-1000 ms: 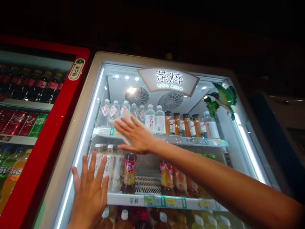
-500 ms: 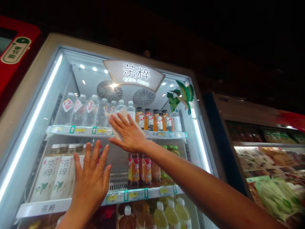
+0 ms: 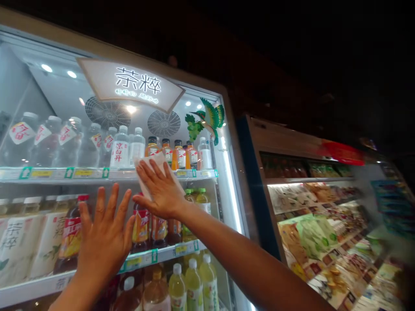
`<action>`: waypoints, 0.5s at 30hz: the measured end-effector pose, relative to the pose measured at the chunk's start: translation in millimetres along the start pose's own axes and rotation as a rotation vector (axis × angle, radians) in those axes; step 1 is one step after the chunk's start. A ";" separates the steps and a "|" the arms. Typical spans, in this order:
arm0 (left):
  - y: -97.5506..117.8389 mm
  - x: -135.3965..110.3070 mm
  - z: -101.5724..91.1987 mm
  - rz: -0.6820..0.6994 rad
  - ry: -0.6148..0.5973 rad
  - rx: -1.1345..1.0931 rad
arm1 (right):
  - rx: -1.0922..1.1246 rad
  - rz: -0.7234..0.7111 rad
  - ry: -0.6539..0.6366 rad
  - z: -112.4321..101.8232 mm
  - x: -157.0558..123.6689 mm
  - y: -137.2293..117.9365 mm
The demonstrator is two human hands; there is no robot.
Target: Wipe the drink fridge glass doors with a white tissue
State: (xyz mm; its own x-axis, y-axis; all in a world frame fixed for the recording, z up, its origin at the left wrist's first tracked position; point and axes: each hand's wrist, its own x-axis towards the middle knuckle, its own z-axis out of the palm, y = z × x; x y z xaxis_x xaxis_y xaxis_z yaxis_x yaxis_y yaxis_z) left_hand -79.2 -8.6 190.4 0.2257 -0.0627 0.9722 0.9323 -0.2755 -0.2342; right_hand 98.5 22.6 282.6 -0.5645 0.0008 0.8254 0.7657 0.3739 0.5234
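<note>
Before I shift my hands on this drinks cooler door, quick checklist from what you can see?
1. Right hand on the white wipe: ok, palm flat over it against the glass.
2. Wipe coverage: not ok, its edges stick out past the fingers.
3. Left hand: cannot tell if it touches the glass; the fingers are spread, with nothing held.
4. Glass door: ok, looks shut.
5. Upper-shelf bottles: ok, standing upright.
6. Smears on the glass: cannot tell from this view.
</note>
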 end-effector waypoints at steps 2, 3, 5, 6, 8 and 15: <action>17.5 1.2 9.0 -0.002 0.007 -0.011 | -0.028 -0.010 -0.040 -5.5 -13.6 13.2; 26.0 1.9 13.6 0.008 0.009 -0.015 | -0.037 0.013 -0.056 -9.0 -22.3 29.8; 41.6 3.7 22.3 0.039 0.011 -0.021 | -0.046 0.122 -0.072 -16.2 -43.0 76.5; 48.4 5.0 26.1 0.054 0.012 -0.023 | -0.042 0.203 -0.073 -19.4 -54.4 102.4; 59.7 8.3 32.6 0.080 0.007 -0.026 | -0.015 0.368 -0.062 -23.5 -76.8 148.4; 93.7 26.4 52.6 0.136 -0.005 -0.024 | 0.042 0.263 0.009 -17.4 -117.5 133.0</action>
State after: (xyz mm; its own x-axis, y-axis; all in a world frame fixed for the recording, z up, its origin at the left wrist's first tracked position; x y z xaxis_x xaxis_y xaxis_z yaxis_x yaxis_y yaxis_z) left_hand 29.0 14.4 194.0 0.3513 -0.0963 0.9313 0.8860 -0.2875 -0.3639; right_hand 272.0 56.1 258.9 -0.3446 0.0954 0.9339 0.8724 0.4000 0.2811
